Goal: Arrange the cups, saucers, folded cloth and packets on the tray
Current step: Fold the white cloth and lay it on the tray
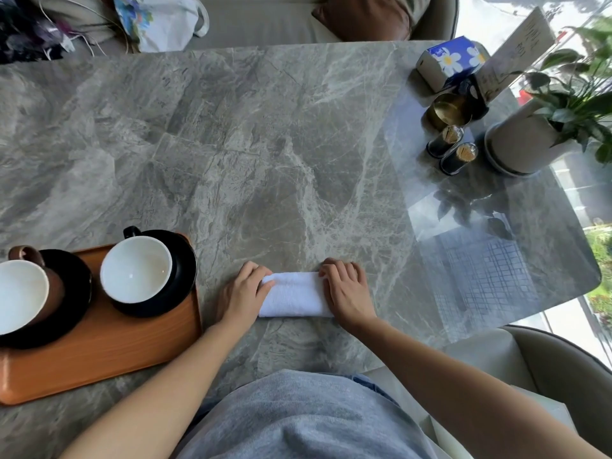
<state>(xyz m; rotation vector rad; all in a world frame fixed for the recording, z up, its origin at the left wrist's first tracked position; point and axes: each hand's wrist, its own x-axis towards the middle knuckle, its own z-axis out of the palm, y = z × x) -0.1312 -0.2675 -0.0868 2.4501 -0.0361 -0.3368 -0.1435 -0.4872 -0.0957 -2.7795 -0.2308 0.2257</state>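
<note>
A white folded cloth [294, 294] lies on the marble table near the front edge. My left hand [243, 291] rests on its left end and my right hand [346, 291] on its right end, fingers curled over the cloth. To the left sits an orange-brown tray [109, 349]. On it stand two black saucers: the right saucer [183, 270] carries a black cup [135, 268] with a white inside, and the left saucer [74, 293] carries a brown cup [20, 296]. No packets are visible.
At the far right stand a potted plant [526, 140], two toothpick jars [445, 140], a brass cup [447, 111], a blue tissue box [450, 61] and a menu card [516, 58]. A bag [159, 21] lies on the sofa beyond the table.
</note>
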